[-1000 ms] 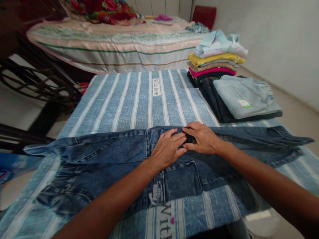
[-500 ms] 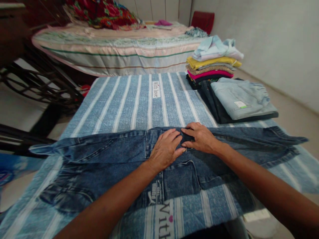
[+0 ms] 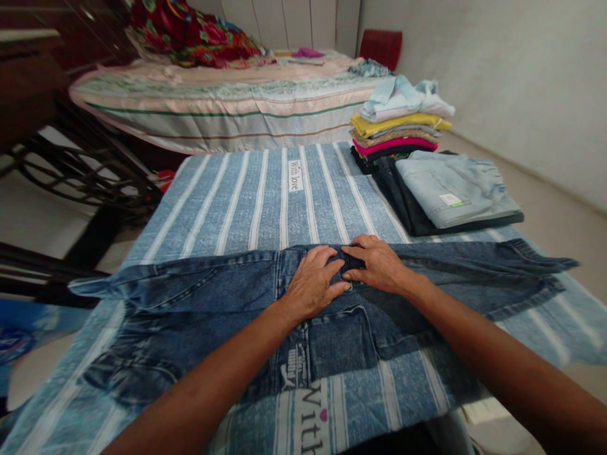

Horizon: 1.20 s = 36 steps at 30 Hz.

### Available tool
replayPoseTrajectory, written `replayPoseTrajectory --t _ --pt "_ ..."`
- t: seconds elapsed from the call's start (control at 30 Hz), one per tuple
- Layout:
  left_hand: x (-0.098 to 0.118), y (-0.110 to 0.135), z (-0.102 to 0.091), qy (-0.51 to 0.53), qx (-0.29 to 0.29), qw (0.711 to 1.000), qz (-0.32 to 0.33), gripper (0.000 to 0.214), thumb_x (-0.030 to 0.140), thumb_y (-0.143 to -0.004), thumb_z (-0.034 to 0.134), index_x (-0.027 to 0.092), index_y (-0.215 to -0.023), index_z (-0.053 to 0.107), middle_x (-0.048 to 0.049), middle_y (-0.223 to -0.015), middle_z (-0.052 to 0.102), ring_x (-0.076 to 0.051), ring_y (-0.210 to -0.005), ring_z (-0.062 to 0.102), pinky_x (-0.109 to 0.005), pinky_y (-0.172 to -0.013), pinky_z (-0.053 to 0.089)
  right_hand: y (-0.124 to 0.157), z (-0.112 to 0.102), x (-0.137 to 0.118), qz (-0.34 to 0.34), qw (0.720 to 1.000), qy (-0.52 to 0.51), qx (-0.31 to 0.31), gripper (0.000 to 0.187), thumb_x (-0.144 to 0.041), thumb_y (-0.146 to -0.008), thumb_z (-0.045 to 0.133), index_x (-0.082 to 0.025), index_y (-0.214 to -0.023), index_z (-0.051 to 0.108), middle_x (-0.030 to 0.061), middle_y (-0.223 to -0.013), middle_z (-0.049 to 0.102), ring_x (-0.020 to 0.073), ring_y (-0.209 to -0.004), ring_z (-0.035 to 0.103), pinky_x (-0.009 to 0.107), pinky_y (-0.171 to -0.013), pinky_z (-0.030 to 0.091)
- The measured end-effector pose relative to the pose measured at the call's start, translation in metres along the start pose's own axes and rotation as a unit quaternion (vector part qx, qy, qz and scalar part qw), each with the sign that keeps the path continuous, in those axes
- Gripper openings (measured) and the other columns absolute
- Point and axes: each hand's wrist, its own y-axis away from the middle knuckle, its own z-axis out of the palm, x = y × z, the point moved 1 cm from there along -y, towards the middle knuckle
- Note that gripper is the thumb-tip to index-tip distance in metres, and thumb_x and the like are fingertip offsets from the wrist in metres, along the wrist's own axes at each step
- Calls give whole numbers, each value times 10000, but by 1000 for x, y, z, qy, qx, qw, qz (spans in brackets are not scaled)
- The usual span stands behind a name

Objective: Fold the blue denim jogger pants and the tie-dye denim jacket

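Observation:
A pair of dark blue denim jeans (image 3: 341, 344) lies sideways across the striped cloth, with a cargo pocket and a white printed logo near the middle. My left hand (image 3: 315, 281) rests on the denim near its far edge, fingers spread and thumb pointing right. Just to its right, my right hand (image 3: 377, 262) touches the same part, its thumb and forefinger apart with denim showing between them. The two hands almost meet at the fingertips. Elasticated gathers show at the left end of the jeans; my forearms cover parts of both legs.
Blue striped cloth (image 3: 237, 202) covers the surface under the jeans. Folded light blue jeans (image 3: 450, 183) lie at the right, before a stack of folded clothes (image 3: 398, 123). Behind stands a bed (image 3: 227, 117). A treadle frame (image 3: 90, 170) stands at the left.
The view has shifted slightly, moving the background a little down. My hands stay at almost the same spot on the jeans.

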Motion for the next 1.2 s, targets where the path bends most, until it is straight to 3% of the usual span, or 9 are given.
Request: replayPoseTrajectory --t 0.2,0.33,0.6,0.87,1.2 --pt "0 0 0 -2 -5 1000 6 353 349 -778 655 176 -1082 612 -115 -1242 509 -277 -1205 413 -481 -1003 388 11 2 -12 -15 999 1 46 512 -346 -813 619 -213 -1296 510 126 -1179 531 271 -1091 482 424 -882 423" --pt "0 0 1 -7 -6 1000 5 359 346 -792 636 171 -1104 607 -120 -1238 512 -274 -1202 418 -477 -1013 378 20 8 -17 -30 995 -1 95 386 -338 -854 555 -192 -1209 584 151 -1264 497 281 -1181 449 447 -951 391" --pt "-1 1 1 13 -6 1000 -9 370 348 -784 633 205 -1123 603 -100 -1246 524 -269 -1188 444 -489 -982 399 22 10 -20 -17 997 23 77 350 -312 -894 494 -160 -1187 610 176 -1271 536 278 -1182 477 465 -955 393" --pt "-9 -11 -12 21 19 999 -26 324 288 -780 627 140 -1068 619 -99 -1134 599 -234 -1071 516 -401 -949 436 24 13 -19 -2 996 18 85 384 -340 -883 524 -155 -1210 603 177 -1294 516 280 -1195 467 455 -978 383" --pt "-5 -51 -16 -86 -106 989 -62 234 201 -800 521 162 -977 671 -74 -934 646 -222 -903 582 -354 -835 471 24 8 -23 8 995 36 91 383 -375 -881 527 -201 -1213 606 188 -1295 488 296 -1192 448 471 -972 362"
